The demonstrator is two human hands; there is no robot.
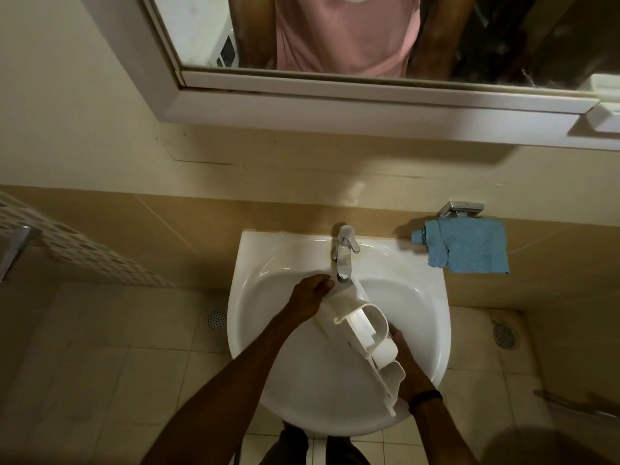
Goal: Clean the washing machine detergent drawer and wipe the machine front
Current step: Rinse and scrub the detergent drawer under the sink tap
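Note:
A white plastic detergent drawer (364, 333) is tilted over the bowl of the white sink (265, 263), its far end under the spout of the chrome tap (344, 255). My left hand (310, 297) grips the drawer's far end near the spout. My right hand (407, 367) holds the near end from the right side and is partly hidden behind the drawer. I cannot tell whether water is running.
A blue cloth (466, 246) hangs from a metal holder (461, 208) on the wall right of the sink. A mirror (335, 38) is mounted above. Floor drains (217, 318) (504, 335) lie on the tiled floor at both sides.

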